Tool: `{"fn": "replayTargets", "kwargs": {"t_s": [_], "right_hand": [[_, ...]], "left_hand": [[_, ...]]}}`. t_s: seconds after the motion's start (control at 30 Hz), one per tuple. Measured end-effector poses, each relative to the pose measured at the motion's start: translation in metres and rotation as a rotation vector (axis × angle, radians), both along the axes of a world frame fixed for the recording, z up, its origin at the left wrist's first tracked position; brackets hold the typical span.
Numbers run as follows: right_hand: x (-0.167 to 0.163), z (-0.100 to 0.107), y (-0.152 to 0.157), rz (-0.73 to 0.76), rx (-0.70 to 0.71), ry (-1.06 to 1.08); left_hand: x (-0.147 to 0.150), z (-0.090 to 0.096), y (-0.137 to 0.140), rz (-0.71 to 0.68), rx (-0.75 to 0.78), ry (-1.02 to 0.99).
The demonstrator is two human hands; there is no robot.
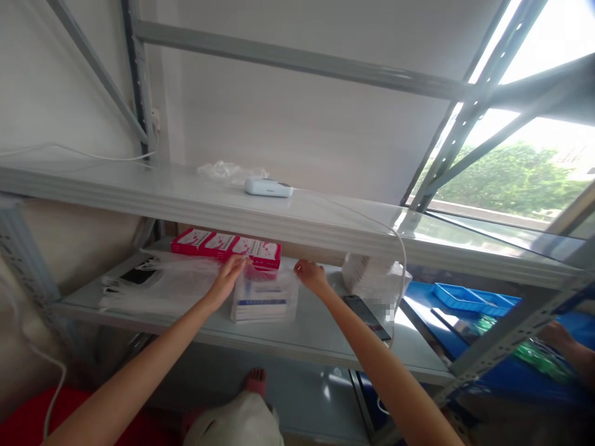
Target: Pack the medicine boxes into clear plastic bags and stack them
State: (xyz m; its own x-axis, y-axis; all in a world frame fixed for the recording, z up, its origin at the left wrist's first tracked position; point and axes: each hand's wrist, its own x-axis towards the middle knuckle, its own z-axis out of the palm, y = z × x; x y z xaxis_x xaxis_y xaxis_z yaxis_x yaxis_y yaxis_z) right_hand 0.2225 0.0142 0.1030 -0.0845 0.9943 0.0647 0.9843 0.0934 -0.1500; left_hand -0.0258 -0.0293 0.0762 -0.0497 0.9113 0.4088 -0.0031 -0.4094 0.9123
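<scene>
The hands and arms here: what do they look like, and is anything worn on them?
The left hand and right hand are ungloved. No sleeve, watch or bracelet shows on the left arm or right arm. Rings: too blurred to tell.

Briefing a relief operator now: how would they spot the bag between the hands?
On the grey rack, find the shelf holding the red boxes. In front of them, between the left hand and right hand, is the clear bag. White contents with a blue band show through it, unlike the flatter plastic pile to its left.
</scene>
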Motion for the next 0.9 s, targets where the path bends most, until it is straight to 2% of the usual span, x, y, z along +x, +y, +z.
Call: {"fn": "replayTargets", "kwargs": {"t_s": [0.07, 0.17, 0.27, 0.4, 0.47, 0.53, 0.6, 0.67, 0.73, 0.8, 0.87, 0.9], "right_hand": [[0.009, -0.003, 0.004, 0.003, 0.061, 0.164], [0.009, -0.016, 0.008, 0.054, 0.122, 0.583], [0.001, -0.030, 0.008, 0.104, 0.077, 0.899], [-0.001, -0.028, 0.002, 0.181, -0.059, 1.052], [0.003, -0.019, -0.003, 0.217, -0.020, 1.095], [0.008, -0.011, -0.008, 0.228, 0.093, 1.129], [0.012, -0.006, -0.014, 0.226, 0.163, 1.130], [0.013, -0.002, -0.024, 0.202, 0.171, 1.057], [0.010, 0.003, -0.037, 0.137, 0.245, 0.856], [0.002, 0.012, -0.052, 0.075, 0.424, 0.587], [-0.012, 0.025, -0.061, 0.143, 0.565, 0.403], [-0.022, 0.030, -0.062, 0.241, 0.566, 0.365]], "left_hand": [[0.003, -0.005, 0.003, 0.041, 0.042, 0.001], [0.009, -0.009, 0.009, 0.054, 0.057, -0.012], [0.014, -0.007, 0.013, 0.055, 0.064, 0.017], [0.015, 0.001, 0.013, 0.072, 0.061, 0.025], [0.017, 0.008, 0.011, 0.073, 0.072, -0.007], [0.020, 0.015, 0.007, 0.066, 0.091, -0.039], [0.024, 0.017, 0.002, 0.045, 0.111, -0.032], [0.022, 0.014, -0.001, 0.028, 0.106, 0.016], [0.014, 0.006, -0.002, 0.029, 0.061, 0.056], [0.001, -0.003, -0.003, 0.028, 0.004, 0.078], [-0.013, -0.011, -0.004, 0.013, -0.027, 0.109], [-0.020, -0.013, -0.004, 0.004, -0.034, 0.133]]}}
